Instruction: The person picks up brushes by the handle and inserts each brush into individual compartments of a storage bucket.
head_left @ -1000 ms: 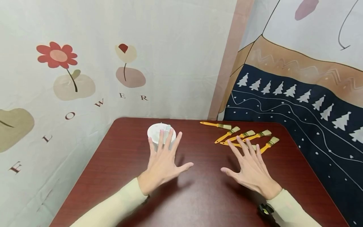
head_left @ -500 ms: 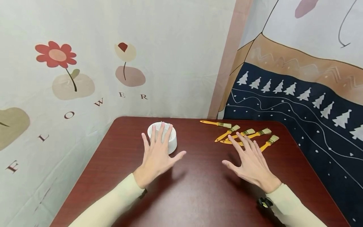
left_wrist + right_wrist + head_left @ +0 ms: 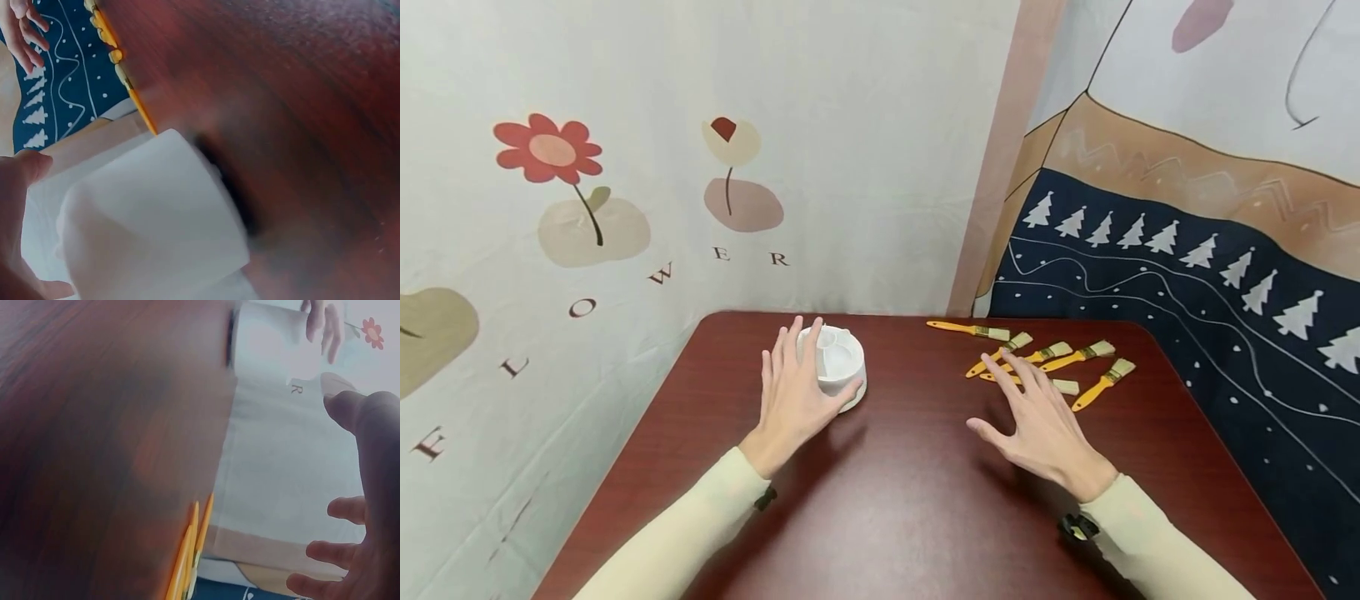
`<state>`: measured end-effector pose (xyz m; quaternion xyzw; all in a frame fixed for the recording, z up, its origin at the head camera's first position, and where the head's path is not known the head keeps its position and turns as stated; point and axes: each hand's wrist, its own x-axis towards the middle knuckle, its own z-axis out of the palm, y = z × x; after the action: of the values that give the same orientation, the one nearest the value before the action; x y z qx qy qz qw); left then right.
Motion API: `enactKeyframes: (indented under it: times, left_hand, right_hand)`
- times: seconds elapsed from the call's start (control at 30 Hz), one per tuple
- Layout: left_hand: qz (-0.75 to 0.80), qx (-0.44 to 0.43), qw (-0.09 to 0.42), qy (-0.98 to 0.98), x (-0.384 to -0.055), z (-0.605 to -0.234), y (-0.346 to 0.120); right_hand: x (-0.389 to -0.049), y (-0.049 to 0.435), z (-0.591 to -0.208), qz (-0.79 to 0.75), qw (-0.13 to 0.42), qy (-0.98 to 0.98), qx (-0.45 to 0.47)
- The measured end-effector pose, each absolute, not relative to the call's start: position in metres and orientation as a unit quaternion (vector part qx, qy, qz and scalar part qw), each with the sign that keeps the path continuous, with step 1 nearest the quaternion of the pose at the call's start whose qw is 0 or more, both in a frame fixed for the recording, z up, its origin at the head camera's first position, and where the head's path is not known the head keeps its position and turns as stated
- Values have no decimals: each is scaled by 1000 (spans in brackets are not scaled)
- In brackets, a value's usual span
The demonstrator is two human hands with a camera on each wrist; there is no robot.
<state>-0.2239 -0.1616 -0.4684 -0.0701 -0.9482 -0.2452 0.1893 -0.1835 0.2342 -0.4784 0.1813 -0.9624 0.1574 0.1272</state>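
A round white container (image 3: pixel 844 357) with divided compartments inside stands at the back left of the table. My left hand (image 3: pixel 793 398) is at its left and near side, fingers extended over the rim and thumb spread. In the left wrist view the container's smooth wall (image 3: pixel 156 212) fills the lower middle, and the thumb (image 3: pixel 36 165) stands apart from it. My right hand (image 3: pixel 1043 427) hovers with spread fingers just in front of several paintbrushes (image 3: pixel 1103 385) with yellow handles and pale bristles; its fingertips overlap some handles in the head view. It holds nothing.
The dark red-brown table (image 3: pixel 910 500) has rounded back corners. A pale cloth (image 3: pixel 865 167) printed with flowers and letters hangs behind and to the left, and a navy cloth (image 3: pixel 1150 333) with white trees hangs at the right. One paintbrush (image 3: pixel 951 326) lies alone near the back edge.
My left hand has moved left from in front of the container to its left side, turning so the compartments show. My right hand has shifted slightly left. The paintbrushes lie as before.
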Motion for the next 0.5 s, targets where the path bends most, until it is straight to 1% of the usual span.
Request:
enactKeyframes:
  times: [0.3, 0.5]
  left_hand:
    - [-319, -25, 170, -932, -233, -480, -168]
    - [-354, -17, 160, -921, -236, -481, -170]
  right_hand:
    - [-187, 215, -475, 175, 128, -955, 204]
    - [-191, 205, -473, 186, 131, -949, 220]
